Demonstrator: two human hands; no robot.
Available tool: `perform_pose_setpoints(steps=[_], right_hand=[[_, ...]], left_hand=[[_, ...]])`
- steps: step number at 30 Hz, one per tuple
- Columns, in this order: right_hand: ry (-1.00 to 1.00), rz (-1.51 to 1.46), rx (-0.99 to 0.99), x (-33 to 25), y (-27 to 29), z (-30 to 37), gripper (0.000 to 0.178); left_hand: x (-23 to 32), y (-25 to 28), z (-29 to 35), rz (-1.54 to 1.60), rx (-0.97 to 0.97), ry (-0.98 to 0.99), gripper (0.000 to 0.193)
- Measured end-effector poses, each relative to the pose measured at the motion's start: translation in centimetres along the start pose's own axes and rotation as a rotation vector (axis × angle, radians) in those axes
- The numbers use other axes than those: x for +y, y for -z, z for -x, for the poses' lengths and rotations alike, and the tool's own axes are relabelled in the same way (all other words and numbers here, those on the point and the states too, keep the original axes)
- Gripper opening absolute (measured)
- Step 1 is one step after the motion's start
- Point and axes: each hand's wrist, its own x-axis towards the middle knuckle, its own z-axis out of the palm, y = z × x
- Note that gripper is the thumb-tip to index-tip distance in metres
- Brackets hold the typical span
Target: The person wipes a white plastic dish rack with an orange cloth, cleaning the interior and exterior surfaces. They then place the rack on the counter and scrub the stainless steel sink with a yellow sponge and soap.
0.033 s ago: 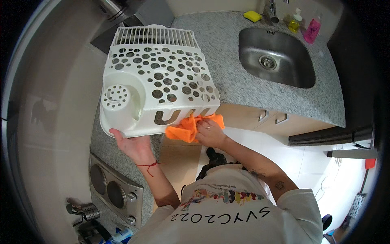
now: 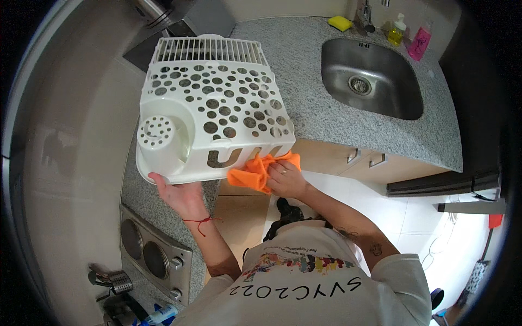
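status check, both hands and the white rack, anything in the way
Left hand gripping white rack by near left corner. Right hand holding bunched orange cloth at rack's near edge. Nothing seen blocking either hand.

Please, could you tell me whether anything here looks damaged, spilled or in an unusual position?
The white rack seems upside down: the perforated end of its cup faces up, while the left hand grips its near left corner. I see no spill or obvious damage.

The white rack (image 2: pixel 228 142) above the left grip (image 2: pixel 183 198) hides most of its fingers. At the right grip (image 2: pixel 287 180), orange cloth (image 2: pixel 252 175) covers the fingertips. Below the left grip, the lower edge crops a blue-and-white bottle (image 2: pixel 163 314).
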Motion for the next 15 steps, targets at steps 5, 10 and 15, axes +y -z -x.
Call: perform_pose_setpoints(steps=[5, 10, 15], right_hand=[[0.008, -0.027, 0.01, 0.6, 3.0, 2.0, 0.018], [0.374, -0.125, -0.091, 2.5, 2.5, 0.8, 0.027], [0.494, -0.319, -0.244, 4.9, 1.6, -0.3, 0.034]], left_hand=[[0.5, 6.1, -2.9, -0.116, 0.21, 0.012, 0.06], [2.1, 14.1, -7.1, -0.142, 0.26, 0.255, 0.056], [1.6, 16.9, -9.3, -0.123, 0.318, 0.317, 0.052]])
